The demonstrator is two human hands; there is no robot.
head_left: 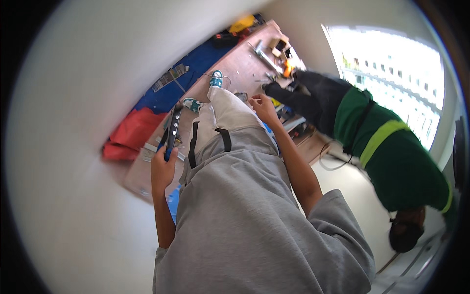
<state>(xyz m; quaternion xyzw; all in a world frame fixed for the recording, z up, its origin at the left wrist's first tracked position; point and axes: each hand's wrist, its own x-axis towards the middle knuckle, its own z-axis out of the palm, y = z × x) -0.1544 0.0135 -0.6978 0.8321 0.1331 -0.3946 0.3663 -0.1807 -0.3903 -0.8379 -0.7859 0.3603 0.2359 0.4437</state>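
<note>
My left hand (163, 169) grips a long dark tool (172, 127) with holes along its metal part and blue on the handles, held upright beside my left leg. My right hand (262, 108) is at my right thigh, fingers loosely curled and apart, nothing visible in it. Just beyond it lies a small grey object (240, 96), partly hidden. My teal and white shoes (216, 78) stand on a pinkish wooden surface (235, 63), with a thin cord by the right shoe.
A co-worker in green (372, 147) bends at the right by a bright window (391, 59). Metal profiles (264, 56), small boxes (278, 47) and tools lie ahead. A blue sheet (161, 93), red bags (129, 134) and a yellow case (241, 23) line the left wall.
</note>
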